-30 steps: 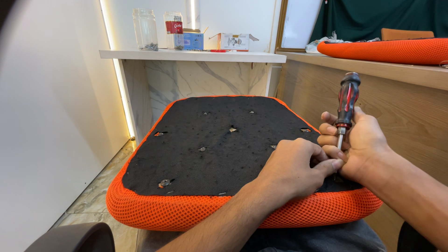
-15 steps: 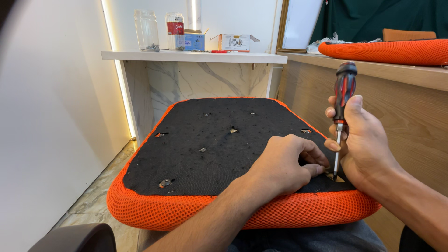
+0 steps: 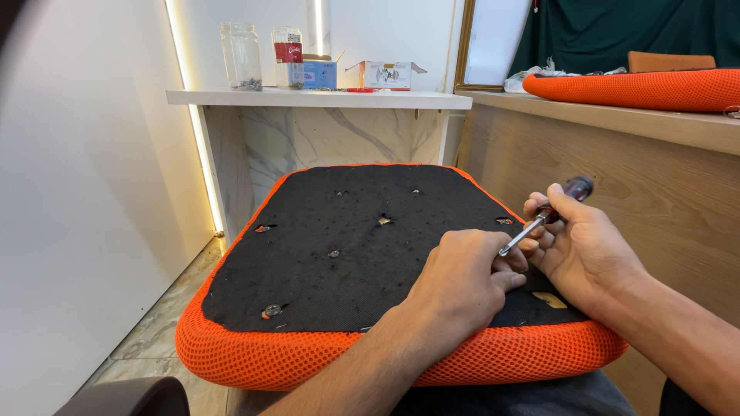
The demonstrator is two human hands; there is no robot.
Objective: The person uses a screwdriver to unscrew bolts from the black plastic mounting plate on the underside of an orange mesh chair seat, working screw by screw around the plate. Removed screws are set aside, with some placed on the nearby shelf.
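Observation:
An upturned chair seat [image 3: 331, 254], black underside with an orange mesh rim, rests on my lap. My right hand [image 3: 582, 246] grips a screwdriver [image 3: 539, 219] with a red and black handle, now tilted low so its metal shaft points left. My left hand [image 3: 466, 285] rests on the black fabric near the seat's right front corner, and its fingers pinch the screwdriver's tip. Several small screw holes [image 3: 384, 220] dot the black fabric.
A white marble-look shelf [image 3: 316, 98] behind the seat carries glass jars [image 3: 240, 55] and small boxes [image 3: 385, 75]. On the right a wooden counter [image 3: 617, 115] holds another orange cushion [image 3: 640, 86]. A white wall stands at the left, with tiled floor below it.
The screwdriver went from upright on the seat's right front corner to tilted nearly flat and lifted off the fabric. My left fingers now hold its tip.

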